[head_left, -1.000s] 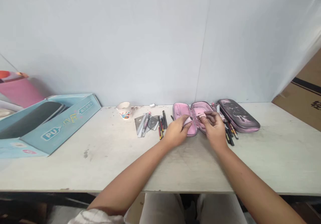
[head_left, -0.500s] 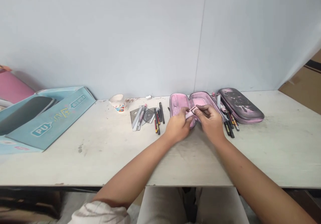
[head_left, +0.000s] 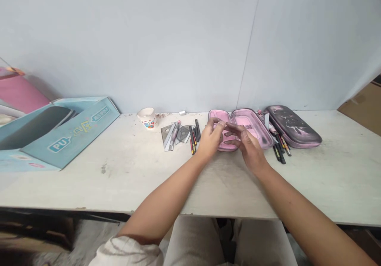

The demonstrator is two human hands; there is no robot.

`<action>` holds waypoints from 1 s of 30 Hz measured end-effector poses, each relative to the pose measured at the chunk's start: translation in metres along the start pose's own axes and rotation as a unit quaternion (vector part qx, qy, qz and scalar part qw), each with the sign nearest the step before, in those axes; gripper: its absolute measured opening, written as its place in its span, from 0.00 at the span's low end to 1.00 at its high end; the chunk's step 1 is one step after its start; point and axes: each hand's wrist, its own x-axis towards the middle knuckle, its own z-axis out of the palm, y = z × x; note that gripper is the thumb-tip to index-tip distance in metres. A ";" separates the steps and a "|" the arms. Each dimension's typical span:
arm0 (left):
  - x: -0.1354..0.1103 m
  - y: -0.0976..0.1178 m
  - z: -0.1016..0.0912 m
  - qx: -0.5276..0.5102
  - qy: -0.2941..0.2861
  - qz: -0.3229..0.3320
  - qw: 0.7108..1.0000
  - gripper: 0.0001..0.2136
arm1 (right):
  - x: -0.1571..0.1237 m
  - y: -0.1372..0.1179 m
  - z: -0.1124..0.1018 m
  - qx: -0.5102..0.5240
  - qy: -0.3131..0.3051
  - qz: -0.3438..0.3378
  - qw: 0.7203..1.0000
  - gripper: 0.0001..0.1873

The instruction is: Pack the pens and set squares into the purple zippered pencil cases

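Note:
An open pencil case [head_left: 262,137] with a pink lining lies under both hands. Over its left half, my left hand [head_left: 210,138] is closed, thumb and fingers pinched together; what they hold, if anything, is hidden. My right hand [head_left: 249,149] hovers above the case's middle with fingers stretched and apart, its fingertips close to the left hand. A second pencil case [head_left: 294,125], dark with pink smears and a raised figure, lies closed on the right. Several pens [head_left: 279,151] lie between the two cases.
Left of the open case are dark pens [head_left: 197,130], rulers and set squares [head_left: 168,139], and a white eraser [head_left: 182,112]. Farther left stand a paper cup [head_left: 147,119] and a light-blue box [head_left: 71,135] with a dark case inside. A grey wall [head_left: 190,43] borders the table's back.
The small pink piece that both hands pinched is out of sight. My right hand has let go and spread its fingers; my left stays closed. The whole view has shifted slightly.

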 end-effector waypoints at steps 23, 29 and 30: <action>0.002 0.018 -0.012 -0.402 -0.039 -0.119 0.907 0.19 | -0.006 0.001 0.014 0.075 -0.139 0.113 0.981 0.18; 0.002 0.018 -0.009 -0.414 -0.030 -0.126 0.901 0.19 | -0.007 0.000 0.014 0.083 -0.125 0.119 0.982 0.19; 0.002 0.017 -0.009 -0.415 -0.030 -0.123 0.901 0.19 | -0.007 0.000 0.014 0.084 -0.125 0.120 0.981 0.19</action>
